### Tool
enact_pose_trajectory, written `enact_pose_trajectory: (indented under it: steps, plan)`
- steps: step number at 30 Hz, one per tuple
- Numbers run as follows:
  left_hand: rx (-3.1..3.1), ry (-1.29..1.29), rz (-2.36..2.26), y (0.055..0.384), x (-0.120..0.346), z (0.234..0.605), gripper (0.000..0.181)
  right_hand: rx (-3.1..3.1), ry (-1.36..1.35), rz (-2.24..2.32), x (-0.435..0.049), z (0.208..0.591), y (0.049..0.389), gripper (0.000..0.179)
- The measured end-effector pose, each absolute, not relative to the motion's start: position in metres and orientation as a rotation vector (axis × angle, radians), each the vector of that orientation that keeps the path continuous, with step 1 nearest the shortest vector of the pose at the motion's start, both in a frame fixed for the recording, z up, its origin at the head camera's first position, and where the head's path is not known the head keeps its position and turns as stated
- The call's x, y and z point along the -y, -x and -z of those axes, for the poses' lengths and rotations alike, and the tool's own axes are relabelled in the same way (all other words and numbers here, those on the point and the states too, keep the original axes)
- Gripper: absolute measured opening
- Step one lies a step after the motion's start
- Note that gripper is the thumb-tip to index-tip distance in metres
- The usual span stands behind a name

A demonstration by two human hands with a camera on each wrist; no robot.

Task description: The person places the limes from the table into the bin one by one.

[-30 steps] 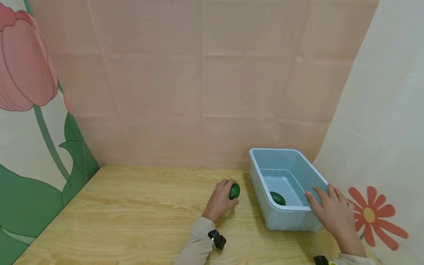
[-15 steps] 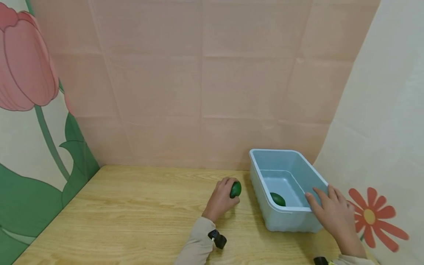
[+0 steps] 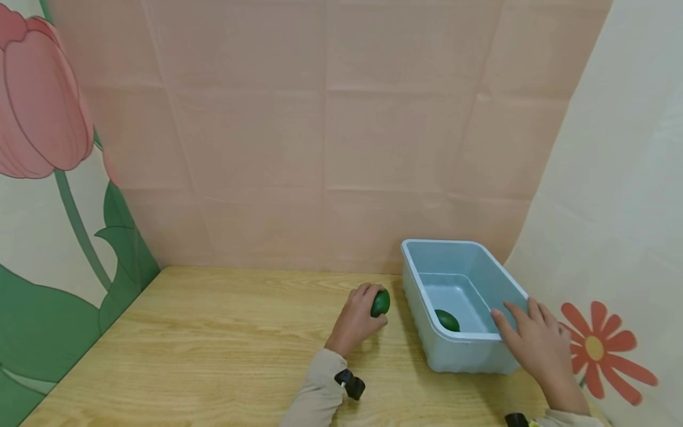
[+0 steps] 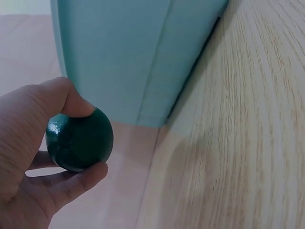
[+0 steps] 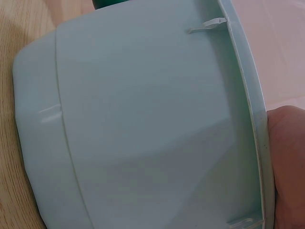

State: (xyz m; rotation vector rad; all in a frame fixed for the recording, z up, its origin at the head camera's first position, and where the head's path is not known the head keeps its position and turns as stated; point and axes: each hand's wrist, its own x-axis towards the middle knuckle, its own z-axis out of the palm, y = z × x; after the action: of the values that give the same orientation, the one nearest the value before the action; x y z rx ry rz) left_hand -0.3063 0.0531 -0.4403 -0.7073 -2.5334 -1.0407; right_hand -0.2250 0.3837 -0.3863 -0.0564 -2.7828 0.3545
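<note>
A glossy dark green egg-shaped object point(image 3: 380, 303) is held in my left hand point(image 3: 356, 320), between thumb and fingers. In the left wrist view the thumb point(image 4: 71, 98) lies on one side of it and fingers point(image 4: 78, 183) on the other. The hand is left of the light blue plastic bin point(image 3: 469, 354), over the table. Inside the bin, by its near left corner, lies a similar green oval object point(image 3: 447, 321). My right hand point(image 3: 541, 344) rests on the bin's near right rim, its fingers spread and reaching over the edge.
The bin stands on a wood-grain table point(image 3: 224, 338), toward its right side. Behind the table hangs a pinkish-beige backdrop point(image 3: 320, 148). Side panels carry a large tulip point(image 3: 45, 101) at left and a red flower point(image 3: 593, 348) at right.
My left hand has shifted slightly to the right and up, toward the bin, with the green egg-shaped object in its grip. The right hand and the bin stay in place.
</note>
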Motion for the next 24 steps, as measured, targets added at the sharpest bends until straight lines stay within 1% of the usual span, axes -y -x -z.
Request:
enact_pose_trajectory:
  steps: [24]
  plan:
    - [2.445,0.793,0.997,0.3049,-0.0525,0.4369,0.052,2.804,0.058,-0.357,-0.3822,0.3824,0.2246,0.073]
